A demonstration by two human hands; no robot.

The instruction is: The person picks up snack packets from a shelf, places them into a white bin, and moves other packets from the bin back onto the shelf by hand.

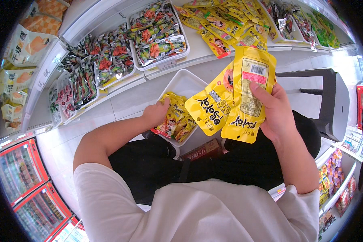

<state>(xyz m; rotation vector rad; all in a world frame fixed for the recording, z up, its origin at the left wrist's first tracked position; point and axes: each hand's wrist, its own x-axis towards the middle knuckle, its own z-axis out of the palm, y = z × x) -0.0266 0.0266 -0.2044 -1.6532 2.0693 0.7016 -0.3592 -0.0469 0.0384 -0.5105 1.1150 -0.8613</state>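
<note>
Two yellow snack pouches (243,99), overlapping and fanned, are gripped in my right hand (278,112), its thumb on the front pouch with a barcode. My left hand (157,113) reaches into a white plastic tray (186,78) low before me, its fingers at a heap of yellow snack packets (177,118); whether it grasps one is hard to tell. More yellow pouches (224,24) lie loosely piled on the shelf beyond my right hand, some over the shelf's front edge.
A white shelf edge (199,62) curves across the front, with trays of vacuum-packed snacks (160,45). A dark grey plastic stool (332,106) stands at right. A brown-red carton (202,149) lies between my feet. Red-framed display coolers (33,175) stand at lower left.
</note>
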